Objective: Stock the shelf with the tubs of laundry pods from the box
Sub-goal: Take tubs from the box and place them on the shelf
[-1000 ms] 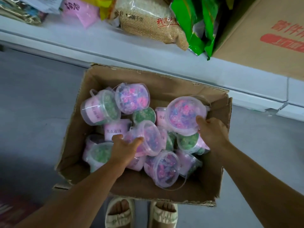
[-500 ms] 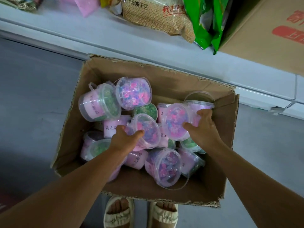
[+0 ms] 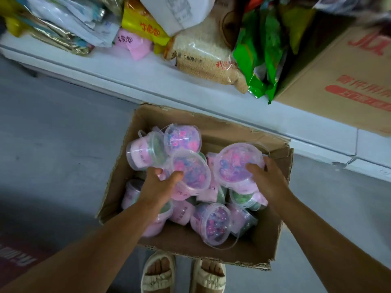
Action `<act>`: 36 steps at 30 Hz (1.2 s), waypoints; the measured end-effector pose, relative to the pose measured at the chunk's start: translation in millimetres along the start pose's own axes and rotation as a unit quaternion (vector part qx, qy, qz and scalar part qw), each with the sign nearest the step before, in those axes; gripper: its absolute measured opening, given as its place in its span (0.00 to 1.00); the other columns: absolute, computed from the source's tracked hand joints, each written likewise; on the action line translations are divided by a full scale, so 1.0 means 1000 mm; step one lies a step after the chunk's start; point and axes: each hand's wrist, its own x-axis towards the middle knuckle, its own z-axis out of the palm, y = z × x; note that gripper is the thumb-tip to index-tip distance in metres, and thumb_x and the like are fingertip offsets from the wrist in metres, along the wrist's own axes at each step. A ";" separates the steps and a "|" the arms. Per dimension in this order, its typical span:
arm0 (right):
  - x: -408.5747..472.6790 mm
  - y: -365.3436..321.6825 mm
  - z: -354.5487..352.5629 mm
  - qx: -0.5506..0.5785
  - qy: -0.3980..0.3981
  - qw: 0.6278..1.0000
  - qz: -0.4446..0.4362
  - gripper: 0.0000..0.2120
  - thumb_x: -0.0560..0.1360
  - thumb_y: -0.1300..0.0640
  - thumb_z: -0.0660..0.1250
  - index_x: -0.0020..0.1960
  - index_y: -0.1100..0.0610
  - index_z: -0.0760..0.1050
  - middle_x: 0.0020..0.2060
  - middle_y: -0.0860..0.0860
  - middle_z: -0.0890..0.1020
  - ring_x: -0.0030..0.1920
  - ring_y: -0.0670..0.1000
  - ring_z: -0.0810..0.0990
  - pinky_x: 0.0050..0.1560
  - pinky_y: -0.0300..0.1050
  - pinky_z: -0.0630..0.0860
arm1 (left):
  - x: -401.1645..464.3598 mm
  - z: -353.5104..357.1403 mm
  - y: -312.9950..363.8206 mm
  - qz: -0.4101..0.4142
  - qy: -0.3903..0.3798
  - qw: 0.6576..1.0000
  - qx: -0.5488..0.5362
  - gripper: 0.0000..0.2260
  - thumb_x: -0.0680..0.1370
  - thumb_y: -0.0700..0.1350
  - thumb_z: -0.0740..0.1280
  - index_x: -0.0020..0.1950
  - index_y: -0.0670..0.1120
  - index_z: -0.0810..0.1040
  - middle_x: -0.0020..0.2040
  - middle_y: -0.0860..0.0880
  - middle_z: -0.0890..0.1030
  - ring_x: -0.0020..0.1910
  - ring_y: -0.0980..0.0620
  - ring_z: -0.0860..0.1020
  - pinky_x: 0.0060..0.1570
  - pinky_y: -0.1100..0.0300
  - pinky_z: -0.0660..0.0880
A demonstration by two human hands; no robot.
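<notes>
An open cardboard box (image 3: 273,235) on the floor holds several clear tubs of laundry pods, some pink and purple, some green. My left hand (image 3: 157,187) grips one pink-purple tub (image 3: 190,171) by its side, lid tilted toward me. My right hand (image 3: 267,182) grips another pink-purple tub (image 3: 236,160) at its right edge, thumb on the lid. Both tubs sit above the pile. More tubs lie below, such as one on its side (image 3: 213,223) at the front and one (image 3: 183,137) at the back. The white shelf (image 3: 131,68) runs just beyond the box.
On the shelf lie a bag of grain (image 3: 207,58), green packets (image 3: 260,53), a pink packet (image 3: 132,43), a yellow packet (image 3: 141,24) and a large cardboard carton (image 3: 347,81) at right. My sandalled feet (image 3: 184,273) stand just behind the box. Grey floor lies to the left.
Both hands have lifted their tubs a little higher out of the pile, and the view has tilted up, showing more of the shelf.
</notes>
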 end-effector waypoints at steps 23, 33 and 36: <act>-0.413 -0.373 -0.246 0.234 -0.053 0.945 -0.224 0.08 0.76 0.52 0.63 0.49 0.55 0.75 0.46 0.56 0.80 0.43 0.55 0.79 0.41 0.48 0.77 | -0.378 -0.333 0.346 0.208 -0.022 0.952 -0.222 0.31 0.54 0.63 0.68 0.52 0.49 0.70 0.53 0.44 0.79 0.47 0.44 0.79 0.39 0.56 0.75; -0.525 -0.487 -0.318 0.234 -0.084 0.905 -0.346 0.13 0.75 0.49 0.62 0.51 0.58 0.75 0.39 0.56 0.81 0.36 0.55 0.79 0.38 0.46 0.77 | -0.479 -0.424 0.439 0.300 0.009 0.919 -0.256 0.23 0.71 0.59 0.68 0.60 0.48 0.71 0.55 0.43 0.79 0.47 0.44 0.80 0.43 0.56 0.75; -0.541 -0.511 -0.334 0.233 -0.090 0.891 -0.380 0.13 0.76 0.49 0.62 0.52 0.59 0.76 0.36 0.54 0.79 0.35 0.54 0.78 0.43 0.49 0.79 | -0.497 -0.440 0.460 0.313 0.021 0.912 -0.265 0.20 0.74 0.58 0.66 0.59 0.48 0.70 0.57 0.42 0.78 0.50 0.43 0.79 0.43 0.55 0.76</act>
